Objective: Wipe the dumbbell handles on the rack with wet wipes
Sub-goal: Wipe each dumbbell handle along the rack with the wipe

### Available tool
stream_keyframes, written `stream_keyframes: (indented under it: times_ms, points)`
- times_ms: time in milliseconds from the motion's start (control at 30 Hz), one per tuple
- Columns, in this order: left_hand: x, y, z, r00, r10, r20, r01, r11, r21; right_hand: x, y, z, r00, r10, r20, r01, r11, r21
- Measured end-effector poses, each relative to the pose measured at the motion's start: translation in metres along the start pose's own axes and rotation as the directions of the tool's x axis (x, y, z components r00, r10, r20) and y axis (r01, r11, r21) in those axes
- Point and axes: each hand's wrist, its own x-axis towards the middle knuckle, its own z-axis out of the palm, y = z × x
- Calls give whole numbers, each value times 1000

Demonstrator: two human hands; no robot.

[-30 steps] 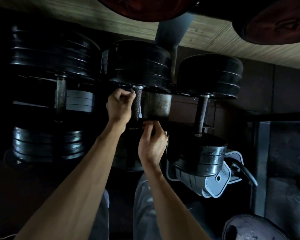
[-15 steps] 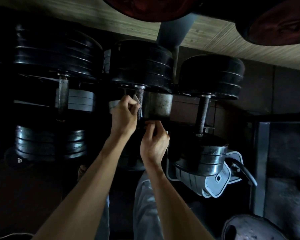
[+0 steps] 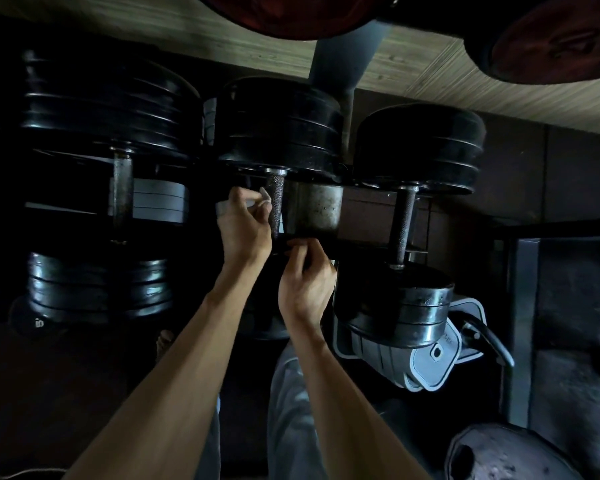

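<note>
Pinching a wet wipe (image 3: 264,199), left hand (image 3: 245,225) sits beside knurled handle (image 3: 276,206).

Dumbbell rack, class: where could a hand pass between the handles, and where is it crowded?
Free: the gap between the knurled middle handle and the knurled right handle, and the dark gap between the smooth left handle and the left hand. Crowded: around the middle handle, where the left hand pinches a white wipe and the right hand sits below.
</note>
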Motion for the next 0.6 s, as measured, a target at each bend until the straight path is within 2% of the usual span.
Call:
stream_keyframes:
  times_ms: [100,367,500,600]
  points:
    - [5,2,2,999,-32,23,31,999,30,1,-1,-1,1000,12,2,-12,1000,10]
    - [-5,0,4,999,23,48,-25,999,46,0,1,0,1000,-5,6,5,1000,9]
    - [9,9,3,995,-85,53,87,996,-25,-1,0,0,1000,2,-1,-2,1000,17]
    - [2,8,1,999,-36,35,36,999,12,-1,0,0,1000,2,-6,-2,1000,14]
